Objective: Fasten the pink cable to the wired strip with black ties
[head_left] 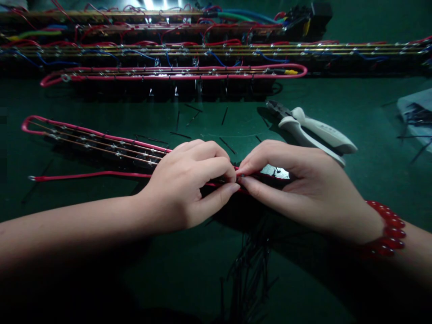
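Observation:
A long strip assembly with brass rods [111,148] lies slanted across the table, a red cable [97,174] running along it and ending in a ring-like metal terminal at the left. My left hand [192,184] lies over the middle of the strip, thumb and fingertips pinched on the red cable. Directly beside it, my right hand [303,189], with a red beaded bracelet at the wrist, pinches a small black cable tie at the cable. The fingertips of both hands almost meet, and they hide most of the tie.
White-handled cutting pliers [317,130] lie behind my right hand. Short black tie offcuts [224,116] are scattered behind the strip; a pile of black cable ties [249,265] lies in front. Further wired strips [189,72] line the back. A bag with black ties [418,112] is at right.

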Demonstrator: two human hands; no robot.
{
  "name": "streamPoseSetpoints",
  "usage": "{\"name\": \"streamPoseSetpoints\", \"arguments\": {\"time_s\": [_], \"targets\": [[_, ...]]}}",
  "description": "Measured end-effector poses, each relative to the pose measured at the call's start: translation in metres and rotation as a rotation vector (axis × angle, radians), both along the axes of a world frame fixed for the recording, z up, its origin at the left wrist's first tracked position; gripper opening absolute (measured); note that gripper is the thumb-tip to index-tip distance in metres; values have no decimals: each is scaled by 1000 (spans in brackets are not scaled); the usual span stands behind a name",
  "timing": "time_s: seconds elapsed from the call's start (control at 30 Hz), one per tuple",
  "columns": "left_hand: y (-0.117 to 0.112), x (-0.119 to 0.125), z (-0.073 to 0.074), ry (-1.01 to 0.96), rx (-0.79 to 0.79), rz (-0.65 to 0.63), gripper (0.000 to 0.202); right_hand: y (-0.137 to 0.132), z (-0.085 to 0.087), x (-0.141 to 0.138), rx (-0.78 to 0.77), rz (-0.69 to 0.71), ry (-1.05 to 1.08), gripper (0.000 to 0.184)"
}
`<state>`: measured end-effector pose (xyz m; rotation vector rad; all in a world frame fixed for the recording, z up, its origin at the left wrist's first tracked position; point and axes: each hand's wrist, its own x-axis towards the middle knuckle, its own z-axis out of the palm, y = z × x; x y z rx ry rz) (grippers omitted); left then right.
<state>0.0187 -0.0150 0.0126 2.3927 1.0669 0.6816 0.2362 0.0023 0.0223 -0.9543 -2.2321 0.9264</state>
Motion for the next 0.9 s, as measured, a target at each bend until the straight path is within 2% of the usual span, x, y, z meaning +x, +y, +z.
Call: {"name": "streamPoseSetpoints", "arguments": {"time_s": [0.67,0.9], "targets": [[2,-2,-3,67,156,-82,13,1,0,-1,-47,-12,17,6],[2,-3,-3,92,160,-89,10,2,2,-1,-69,-6,22,7]]}}
